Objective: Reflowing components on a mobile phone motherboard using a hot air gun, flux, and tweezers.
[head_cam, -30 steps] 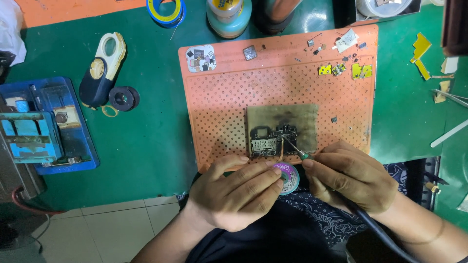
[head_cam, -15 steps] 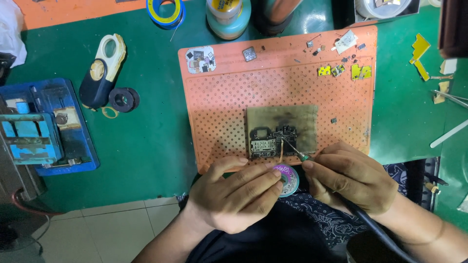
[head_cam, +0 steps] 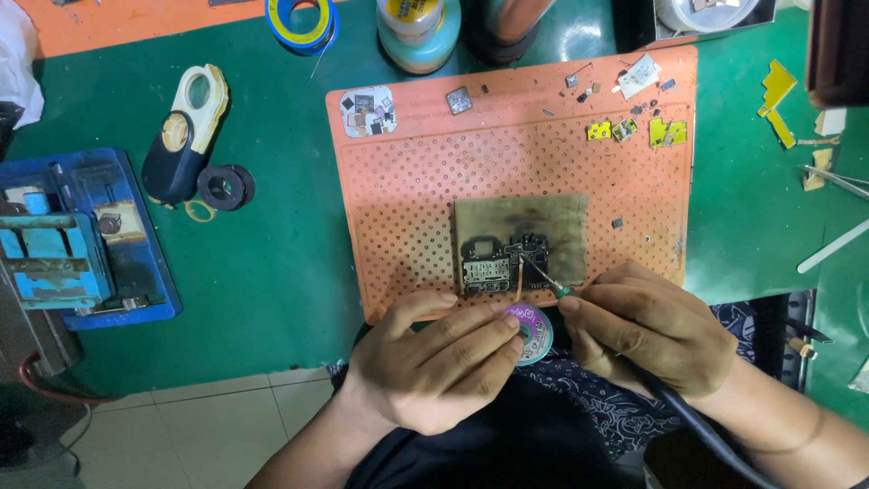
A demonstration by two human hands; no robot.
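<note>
Pinching a round desoldering-wick spool [head_cam: 534, 332], the left hand [head_cam: 434, 367] feeds braid onto the circuit board [head_cam: 505, 263] lying on the scorched pad [head_cam: 525, 226]; the right hand [head_cam: 647, 326] grips the soldering iron [head_cam: 548, 281], tip touching the board.

both hands [head_cam: 434, 362] [head_cam: 647, 326] curled, gripping.

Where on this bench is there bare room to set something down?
Bare green mat lies between the blue fixture and the orange perforated pad. The pad's left half is also bare. Crowded: the pad's top right, the circuit board, left hand and right hand.
</note>
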